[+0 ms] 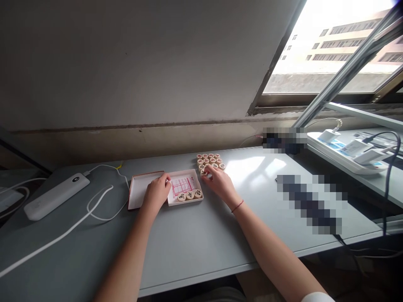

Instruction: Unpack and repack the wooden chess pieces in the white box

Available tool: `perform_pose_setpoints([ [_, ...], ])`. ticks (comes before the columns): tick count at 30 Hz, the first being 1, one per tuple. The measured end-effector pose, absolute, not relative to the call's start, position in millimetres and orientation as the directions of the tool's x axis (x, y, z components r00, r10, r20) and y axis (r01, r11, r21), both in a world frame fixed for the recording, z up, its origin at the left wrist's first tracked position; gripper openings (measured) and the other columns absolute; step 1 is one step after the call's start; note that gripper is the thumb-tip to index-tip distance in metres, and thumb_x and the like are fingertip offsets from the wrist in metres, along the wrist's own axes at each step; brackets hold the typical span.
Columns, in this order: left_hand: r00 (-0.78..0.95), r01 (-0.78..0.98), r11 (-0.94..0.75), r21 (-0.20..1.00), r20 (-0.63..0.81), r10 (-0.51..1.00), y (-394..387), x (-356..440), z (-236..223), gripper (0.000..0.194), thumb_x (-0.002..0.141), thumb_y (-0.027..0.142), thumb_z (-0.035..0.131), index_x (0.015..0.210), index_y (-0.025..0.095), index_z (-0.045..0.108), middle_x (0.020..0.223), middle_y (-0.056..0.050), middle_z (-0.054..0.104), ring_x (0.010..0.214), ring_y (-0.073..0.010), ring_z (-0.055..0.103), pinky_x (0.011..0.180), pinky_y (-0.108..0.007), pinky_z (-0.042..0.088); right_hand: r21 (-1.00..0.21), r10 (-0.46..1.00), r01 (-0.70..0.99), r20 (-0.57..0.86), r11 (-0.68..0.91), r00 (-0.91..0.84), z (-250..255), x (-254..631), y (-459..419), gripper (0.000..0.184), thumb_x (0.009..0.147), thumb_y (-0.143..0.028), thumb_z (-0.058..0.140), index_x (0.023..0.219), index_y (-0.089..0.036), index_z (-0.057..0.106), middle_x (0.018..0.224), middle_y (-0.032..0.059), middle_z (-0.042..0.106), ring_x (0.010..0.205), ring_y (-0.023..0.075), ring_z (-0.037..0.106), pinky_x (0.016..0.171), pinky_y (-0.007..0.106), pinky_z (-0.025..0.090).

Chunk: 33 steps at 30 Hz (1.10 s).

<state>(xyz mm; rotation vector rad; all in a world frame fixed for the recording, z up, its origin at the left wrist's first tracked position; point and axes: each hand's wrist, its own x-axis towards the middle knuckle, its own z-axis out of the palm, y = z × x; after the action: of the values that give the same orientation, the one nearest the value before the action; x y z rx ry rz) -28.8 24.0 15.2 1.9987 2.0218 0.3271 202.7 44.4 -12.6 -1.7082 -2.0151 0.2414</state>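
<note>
Forearms (126, 264) reach across the grey counter (189, 251); left hand (155, 193) rests curled, grip unclear, at the rim of a white box tray (195, 178) holding three xiangqi pieces (189, 195), while right hand (217, 180) pinches one xiangqi piece (204, 172) at the edge of a tight xiangqi cluster (209, 160).

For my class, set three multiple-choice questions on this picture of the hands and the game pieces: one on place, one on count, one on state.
1. Which hand is at the cluster of wooden chess pieces?
A. Left
B. Right
C. Neither

2. How many pieces lie in the white tray?
A. Three
B. Two
C. Five

3. The white lid is:
A. on the tray
B. upright against the wall
C. lying beside the tray

Answers:
1. B: the right hand touches the cluster's near edge.
2. A: three sit in a row along the tray's near side.
3. C: it lies flat to the tray's left.
</note>
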Motion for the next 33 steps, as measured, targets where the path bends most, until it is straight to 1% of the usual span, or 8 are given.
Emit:
perform_pose_setpoints([
  [5, 0.005, 0.946, -0.005, 0.325, 0.002, 1.0, 27.5, -27.8, 19.2, 0.022, 0.091, 0.024, 0.041, 0.1, 0.023, 0.06, 0.091, -0.005, 0.066, 0.082, -0.0206, 0.062, 0.066, -0.026, 0.039, -0.455, 0.949, 0.862, 0.302, 0.223, -0.086, -9.7, 202.7, 42.1, 0.008, 0.085, -0.028, 0.057, 0.09, -0.021, 0.058, 0.09, 0.0038, 0.064, 0.067, 0.014, 0.055, 0.057, 0.023, 0.034],
  [9, 0.136, 0.967, -0.16, 0.199, 0.127, 0.983, 22.4, -19.5, 27.6, 0.029, 0.094, 0.031, 0.039, 0.098, 0.02, 0.066, 0.098, -0.009, 0.063, 0.091, -0.0224, 0.06, 0.075, -0.03, 0.041, -0.537, 0.938, 0.789, 0.317, 0.297, -0.137, 0.0, 196.2, 34.5, 0.016, 0.092, -0.034, 0.05, 0.088, -0.02, 0.058, 0.075, 0.0014, 0.061, 0.06, 0.0128, 0.05, 0.056, 0.022, 0.032],
  [12, 0.319, 0.93, -0.322, 0.176, 0.047, 0.947, 9.7, -9.8, 29.0, 0.034, 0.096, 0.032, 0.036, 0.089, 0.021, 0.068, 0.098, -0.007, 0.066, 0.096, -0.0228, 0.057, 0.079, -0.032, 0.04, -0.578, 0.945, 0.748, 0.229, 0.326, -0.234, 2.0, 187.7, 29.7, 0.026, 0.095, -0.039, 0.043, 0.084, -0.021, 0.059, 0.06, -0.0016, 0.055, 0.052, 0.0119, 0.045, 0.052, 0.023, 0.028],
  [16, 0.38, 0.913, -0.374, 0.162, -0.003, 0.925, -5.4, -3.5, 24.5, 0.038, 0.099, 0.032, 0.031, 0.088, 0.02, 0.066, 0.098, -0.006, 0.068, 0.096, -0.0227, 0.056, 0.08, -0.035, 0.038, -0.52, 0.942, 0.786, 0.178, 0.336, -0.286, -3.5, 177.9, 28.1, 0.037, 0.096, -0.037, 0.041, 0.066, -0.019, 0.054, 0.059, 0.0006, 0.055, 0.052, 0.0112, 0.043, 0.052, 0.024, 0.026],
  [20, 0.381, 0.912, -0.376, 0.166, 0.0, 0.924, -8.6, -5.8, 20.0, 0.035, 0.098, 0.032, 0.033, 0.087, 0.019, 0.064, 0.097, -0.007, 0.068, 0.094, -0.023, 0.057, 0.08, -0.036, 0.036, -0.491, 0.94, 0.804, 0.232, 0.336, -0.251, -9.0, 171.7, 29.4, 0.038, 0.096, -0.035, 0.042, 0.063, -0.019, 0.051, 0.064, 0.0014, 0.056, 0.055, 0.0111, 0.045, 0.054, 0.024, 0.028],
  [24, 0.359, 0.909, -0.354, 0.219, 0.017, 0.933, -7.9, -7.9, 18.4, 0.033, 0.097, 0.038, 0.036, 0.083, 0.019, 0.059, 0.093, -0.006, 0.068, 0.093, -0.0226, 0.058, 0.082, -0.037, 0.034, -0.492, 0.941, 0.81, 0.267, 0.32, -0.21, -12.4, 168.0, 30.7, 0.039, 0.096, -0.035, 0.042, 0.061, -0.019, 0.05, 0.063, 0.0013, 0.056, 0.056, 0.0115, 0.046, 0.054, 0.024, 0.028],
  [29, 0.345, 0.872, -0.324, 0.367, 0.007, 0.938, -6.8, -11.2, 20.0, 0.027, 0.095, 0.039, 0.038, 0.082, 0.021, 0.054, 0.086, -0.002, 0.068, 0.09, -0.0207, 0.06, 0.087, -0.036, 0.033, -0.539, 0.945, 0.783, 0.264, 0.31, -0.192, -7.9, 171.1, 29.7, 0.039, 0.095, -0.036, 0.042, 0.061, -0.019, 0.051, 0.061, 0.0006, 0.054, 0.055, 0.0115, 0.046, 0.054, 0.023, 0.03],
  [33, 0.242, 0.776, -0.278, 0.567, 0.139, 0.96, -2.5, -13.4, 20.2, 0.026, 0.092, 0.043, 0.043, 0.086, 0.021, 0.054, 0.082, -0.002, 0.067, 0.081, -0.019, 0.06, 0.08, -0.032, 0.04, -0.602, 0.888, 0.662, 0.389, 0.447, -0.247, 6.2, 177.7, 22.9, 0.022, 0.092, -0.037, 0.049, 0.086, -0.019, 0.062, 0.072, 0.0005, 0.057, 0.058, 0.0106, 0.046, 0.057, 0.022, 0.036],
])
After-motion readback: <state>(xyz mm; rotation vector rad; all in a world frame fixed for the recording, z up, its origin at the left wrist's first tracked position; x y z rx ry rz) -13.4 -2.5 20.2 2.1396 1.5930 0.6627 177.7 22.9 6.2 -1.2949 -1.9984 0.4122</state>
